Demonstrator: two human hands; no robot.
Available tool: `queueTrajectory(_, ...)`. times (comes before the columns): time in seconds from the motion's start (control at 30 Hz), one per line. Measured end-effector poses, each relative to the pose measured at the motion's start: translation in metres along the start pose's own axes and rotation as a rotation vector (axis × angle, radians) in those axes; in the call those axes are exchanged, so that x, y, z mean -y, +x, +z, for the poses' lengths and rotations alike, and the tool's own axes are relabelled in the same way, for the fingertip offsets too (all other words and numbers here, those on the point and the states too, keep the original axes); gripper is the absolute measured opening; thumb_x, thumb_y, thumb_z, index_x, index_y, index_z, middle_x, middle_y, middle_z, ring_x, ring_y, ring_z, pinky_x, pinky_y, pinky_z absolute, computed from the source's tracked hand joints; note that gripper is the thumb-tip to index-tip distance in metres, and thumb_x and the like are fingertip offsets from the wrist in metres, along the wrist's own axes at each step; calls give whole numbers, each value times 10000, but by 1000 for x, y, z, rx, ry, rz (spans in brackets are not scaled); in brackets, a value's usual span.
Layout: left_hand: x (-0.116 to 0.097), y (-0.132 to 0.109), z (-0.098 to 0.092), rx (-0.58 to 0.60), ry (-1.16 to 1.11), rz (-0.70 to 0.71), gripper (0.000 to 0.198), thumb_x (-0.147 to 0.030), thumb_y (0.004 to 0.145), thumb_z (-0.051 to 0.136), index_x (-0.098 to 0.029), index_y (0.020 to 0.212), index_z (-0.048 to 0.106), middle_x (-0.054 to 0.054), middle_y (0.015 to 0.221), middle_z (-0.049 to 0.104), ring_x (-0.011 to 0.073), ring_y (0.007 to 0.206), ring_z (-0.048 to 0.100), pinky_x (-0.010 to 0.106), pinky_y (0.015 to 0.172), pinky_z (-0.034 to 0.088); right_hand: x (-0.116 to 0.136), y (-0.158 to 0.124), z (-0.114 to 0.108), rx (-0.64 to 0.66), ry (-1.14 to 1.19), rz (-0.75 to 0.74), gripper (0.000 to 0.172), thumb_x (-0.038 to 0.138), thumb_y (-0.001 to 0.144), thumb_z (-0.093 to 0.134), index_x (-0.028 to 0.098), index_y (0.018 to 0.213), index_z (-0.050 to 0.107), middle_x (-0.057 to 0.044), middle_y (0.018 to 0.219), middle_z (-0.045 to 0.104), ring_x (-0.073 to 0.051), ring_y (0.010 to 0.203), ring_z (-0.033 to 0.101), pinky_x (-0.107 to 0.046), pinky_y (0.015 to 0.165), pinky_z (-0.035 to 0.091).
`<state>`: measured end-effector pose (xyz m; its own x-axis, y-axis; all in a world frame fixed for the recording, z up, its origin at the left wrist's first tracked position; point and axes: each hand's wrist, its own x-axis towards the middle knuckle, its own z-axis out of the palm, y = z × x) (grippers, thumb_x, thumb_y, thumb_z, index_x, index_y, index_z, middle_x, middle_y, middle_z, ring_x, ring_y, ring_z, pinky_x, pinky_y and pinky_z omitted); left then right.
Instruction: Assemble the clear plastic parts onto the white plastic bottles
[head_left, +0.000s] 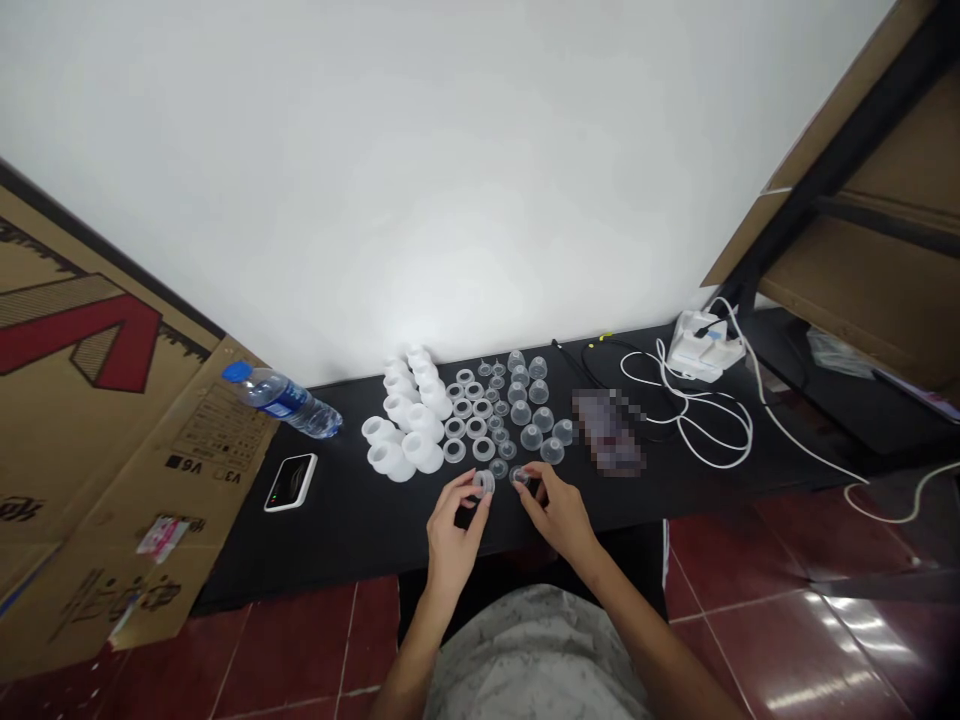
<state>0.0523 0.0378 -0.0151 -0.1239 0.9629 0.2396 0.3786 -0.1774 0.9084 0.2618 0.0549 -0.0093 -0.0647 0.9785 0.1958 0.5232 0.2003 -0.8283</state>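
A clear plastic cup (484, 482) is being pinched by the left hand (455, 530), and a smaller clear piece (519, 477) by the right hand (559, 515). The hands are being kept close but apart, over the black table (352, 530), near rows of clear parts (487, 420).

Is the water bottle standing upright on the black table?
No, the water bottle lies on its side at the left end of the black table, with its blue cap pointing left.

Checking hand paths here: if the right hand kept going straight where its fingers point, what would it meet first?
Probably the small clear plastic piece just past the right hand; depth is hard to judge here.
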Motion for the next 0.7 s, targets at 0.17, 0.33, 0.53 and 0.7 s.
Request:
queueTrajectory(0.17, 1, 5, 9, -2, -321, -102, 294, -470, 913, 846, -180, 941, 807, 174, 1268, 788, 303, 1047, 823, 450, 927, 697, 0, 0, 0, 15, -16, -81, 275, 363, 1064, 612, 293, 1304, 725, -80, 1101, 768, -198, 661, 697, -356, 726, 602)
queueTrajectory(0.33, 1, 2, 9, 45, -298, -65, 217, -398, 929, 845, -184, 966, 844, 162, 1278, 790, 311, 1093, 825, 448, 967, 706, 1, 0, -2, 25, 5, -149, 326, 284, 1084, 579, 313, 1375, 723, -77, 1102, 734, -190, 699, 692, -333, 737, 613)
queueTrajectory(0.53, 1, 1, 10, 56, -285, -24, 177, -362, 944, 835, -186, 948, 821, 139, 1252, 800, 301, 1130, 816, 433, 982, 709, -5, 1, 0, -40, 92, -186, 273, 272, 1090, 599, 258, 1337, 715, -55, 1028, 750, -178, 739, 708, -300, 744, 619)
queueTrajectory(0.7, -2, 2, 12, 40, -352, -30, 209, -354, 917, 865, -189, 1012, 779, 121, 1207, 810, 286, 1075, 832, 452, 957, 724, -3, 2, -3, -83, 193, -137, 236, 325, 1067, 657, 235, 1261, 756, -60, 973, 799, -190, 752, 740, -285, 683, 612)
